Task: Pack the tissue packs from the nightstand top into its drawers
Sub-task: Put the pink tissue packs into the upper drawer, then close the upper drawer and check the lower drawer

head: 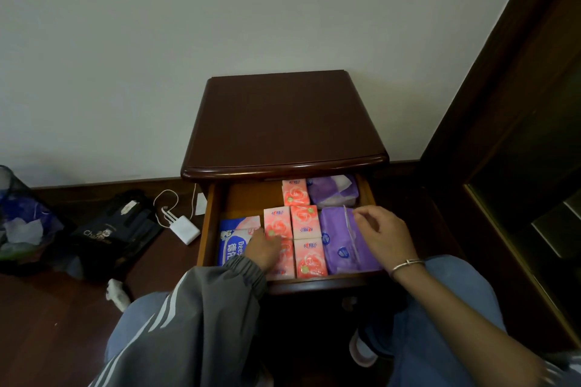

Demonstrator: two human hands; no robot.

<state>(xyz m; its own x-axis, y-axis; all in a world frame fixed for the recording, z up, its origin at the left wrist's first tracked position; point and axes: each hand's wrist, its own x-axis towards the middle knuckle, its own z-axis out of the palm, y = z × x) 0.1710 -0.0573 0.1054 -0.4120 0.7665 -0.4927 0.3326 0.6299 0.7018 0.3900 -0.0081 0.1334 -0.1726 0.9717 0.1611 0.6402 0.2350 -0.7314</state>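
The dark wooden nightstand has a bare top and its upper drawer pulled out. Inside lie several pink rose-print tissue packs, purple packs on the right with one more purple pack at the back, and a blue-and-white pack on the left. My left hand rests on a pink pack at the drawer's front left, fingers pressed down on it. My right hand hovers over the purple packs, fingers pinching the edge of one.
On the floor to the left lie a white charger with its cable, a dark bag, crumpled paper and a mesh waste bin. A dark wooden frame stands close on the right. My knees are against the nightstand front.
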